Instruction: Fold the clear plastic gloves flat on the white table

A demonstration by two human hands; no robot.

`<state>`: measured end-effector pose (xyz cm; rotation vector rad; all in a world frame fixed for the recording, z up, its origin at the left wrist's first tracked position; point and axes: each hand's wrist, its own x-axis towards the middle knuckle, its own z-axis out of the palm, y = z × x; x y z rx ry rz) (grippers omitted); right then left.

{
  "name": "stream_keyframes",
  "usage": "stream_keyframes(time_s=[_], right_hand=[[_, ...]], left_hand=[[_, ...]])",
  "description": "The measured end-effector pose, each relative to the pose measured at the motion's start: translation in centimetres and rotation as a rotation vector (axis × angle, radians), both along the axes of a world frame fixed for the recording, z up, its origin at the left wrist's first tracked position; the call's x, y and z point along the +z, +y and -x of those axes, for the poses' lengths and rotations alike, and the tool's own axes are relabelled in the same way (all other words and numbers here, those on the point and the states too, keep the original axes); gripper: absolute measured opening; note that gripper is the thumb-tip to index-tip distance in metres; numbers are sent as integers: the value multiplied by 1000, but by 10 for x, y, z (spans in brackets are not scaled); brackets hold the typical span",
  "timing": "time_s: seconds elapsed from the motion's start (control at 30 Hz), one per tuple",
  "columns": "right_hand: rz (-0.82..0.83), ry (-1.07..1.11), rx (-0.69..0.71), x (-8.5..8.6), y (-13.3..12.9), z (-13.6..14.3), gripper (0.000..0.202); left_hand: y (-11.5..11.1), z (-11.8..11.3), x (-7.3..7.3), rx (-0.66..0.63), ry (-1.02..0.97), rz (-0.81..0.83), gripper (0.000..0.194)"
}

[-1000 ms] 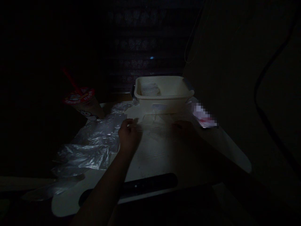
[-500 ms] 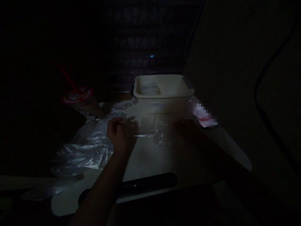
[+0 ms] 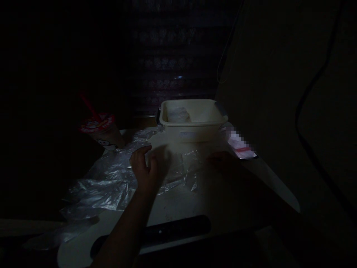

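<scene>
having uncurled, the left hand (image 3: 143, 172) sits beside clear film (image 3: 180, 169).

We look out through a single camera on the person's head; it faces forward and down, with the cream tub (image 3: 206, 134) near mid-view and its rim low enough for us to see inside; we are set behind and above the left grip (image 3: 143, 165) and right grip (image 3: 221, 160), both nearer us than the tub; our view is wide, taking in the counter (image 3: 178, 204) from its near edge to the tub, the cup (image 3: 107, 137) left of the tub and a dark cable (image 3: 297, 119) right of it.
</scene>
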<state>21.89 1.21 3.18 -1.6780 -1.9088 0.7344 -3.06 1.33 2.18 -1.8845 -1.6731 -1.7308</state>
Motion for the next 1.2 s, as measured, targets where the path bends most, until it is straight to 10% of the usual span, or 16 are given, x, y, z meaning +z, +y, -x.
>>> stream_keyframes(time_s=[0.27,0.5,0.6,0.77,0.9,1.07,1.2], right_hand=[[-102,-14,-153,-4,-19,1,26],[-412,-87,-253,57,-7,-13,23],[-535,-108,68,94,-4,-1,18],[-112,108,522,128,-11,22,17],[84,278,601,135,-14,23,17],[161,363,545,134,-17,12,17],[232,310,567,135,-23,6,17]], left_hand=[[-4,-14,-7,-543,370,252,19],[-8,-14,-7,-302,112,259,24],[-9,-14,0,-293,7,312,22],[-13,-16,48,-526,-115,283,41],[-17,-24,88,-844,-24,412,64],[-18,-31,92,-981,-76,618,6],[-20,-38,83,-1045,-158,643,39]])
